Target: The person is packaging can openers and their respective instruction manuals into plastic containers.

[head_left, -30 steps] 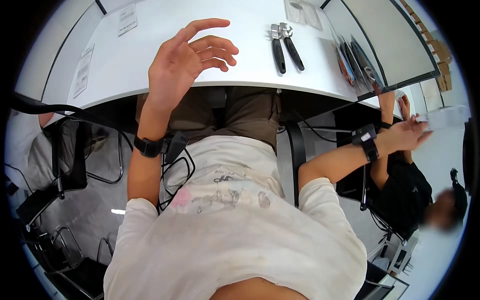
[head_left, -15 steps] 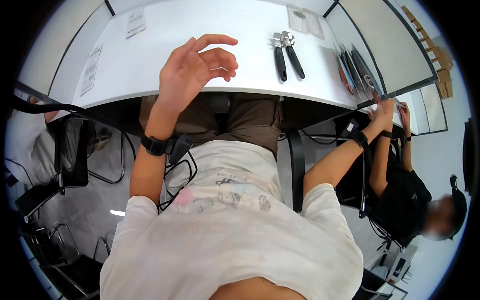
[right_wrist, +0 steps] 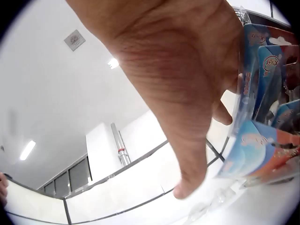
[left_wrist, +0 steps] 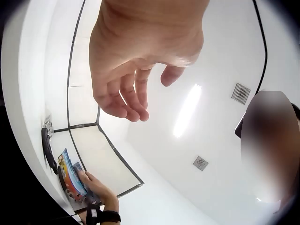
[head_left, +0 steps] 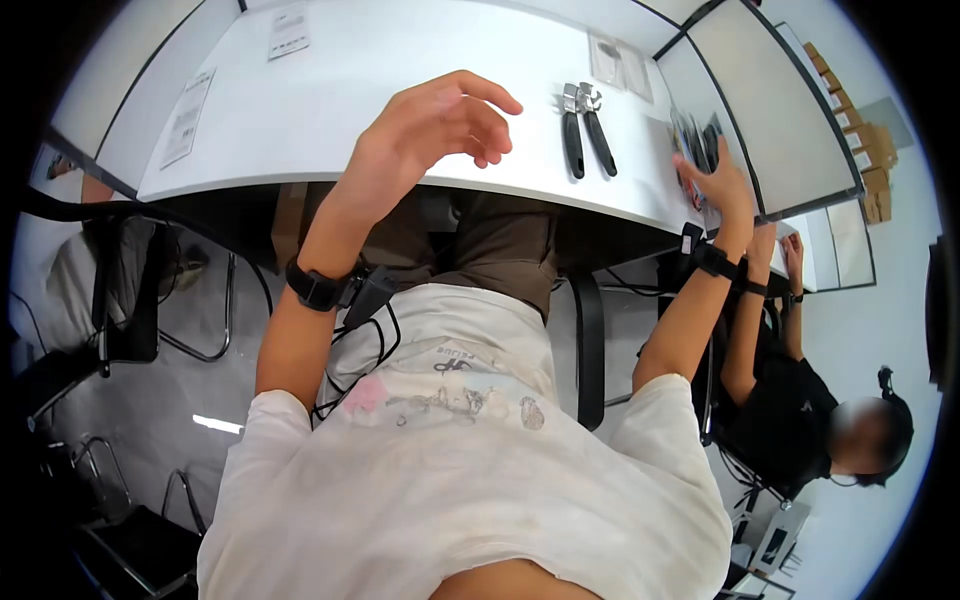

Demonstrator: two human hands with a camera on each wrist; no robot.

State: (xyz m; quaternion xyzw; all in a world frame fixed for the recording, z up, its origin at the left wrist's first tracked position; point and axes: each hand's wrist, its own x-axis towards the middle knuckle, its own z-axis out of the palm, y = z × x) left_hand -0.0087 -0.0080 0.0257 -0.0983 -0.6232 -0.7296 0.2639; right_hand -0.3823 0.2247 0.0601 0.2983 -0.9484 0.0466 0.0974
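Note:
My left hand (head_left: 415, 140) hangs in the air over the front edge of the white table, its fingers loosely bent and holding nothing. At the table's right end, my right hand (head_left: 722, 188) reaches to a row of upright blue and red packages (head_left: 692, 160). Its thumb stands apart from the fingers. In the right wrist view the hand (right_wrist: 187, 79) is beside the packages (right_wrist: 262, 93), some fingertips hidden near them; whether they touch is unclear. Two black-handled metal tools (head_left: 573, 135) (head_left: 600, 135) lie between the hands.
Clear plastic packaging (head_left: 607, 60) lies at the back right, and two printed labels (head_left: 188, 118) (head_left: 289, 32) at the left. White partition panels (head_left: 765, 110) border the table. Another person in black (head_left: 785, 400) sits to the right.
My right hand has come from the far right, near the other person, to the packages; the clear item it held is gone from it. My left hand has shifted right.

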